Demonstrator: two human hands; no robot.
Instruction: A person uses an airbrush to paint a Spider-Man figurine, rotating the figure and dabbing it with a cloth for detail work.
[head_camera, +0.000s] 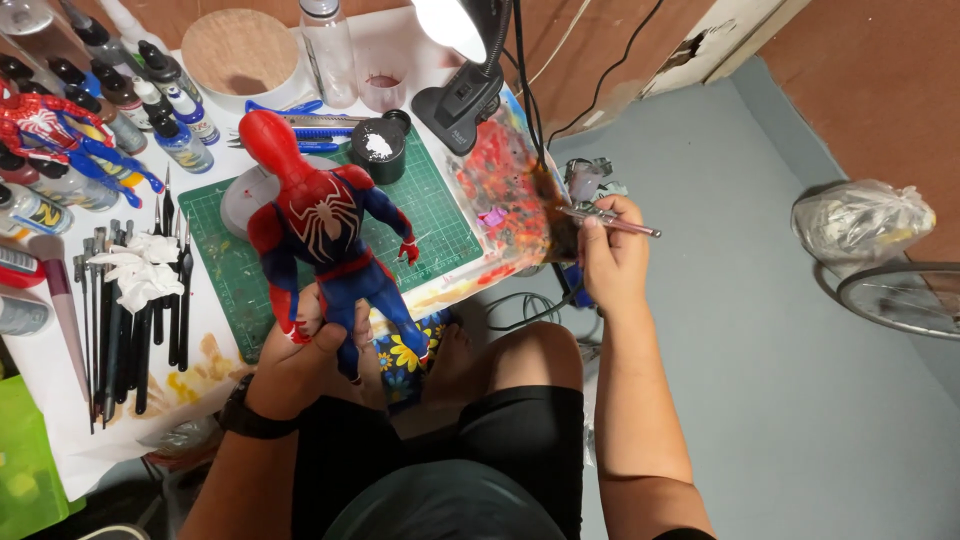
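Red and blue plastic fills your left hand: you clench the legs of a superhero figure and hold it upright over the near edge of the green cutting mat, its red head tipped toward the paint bottles at the back of the table. Your right hand sits well off to the right, past the table's edge and above your knee, fingers pinched around a slim airbrush whose tip points left at a paint-spattered clear sheet. Between the two hands, a black desk lamp stands on the mat's far corner, just beside a small black jar with white powder on its lid. Left of the mat, a row of dark-handled brushes lies with crumpled white tissue on top. A second, smaller figure rests among the bottles at the far left.
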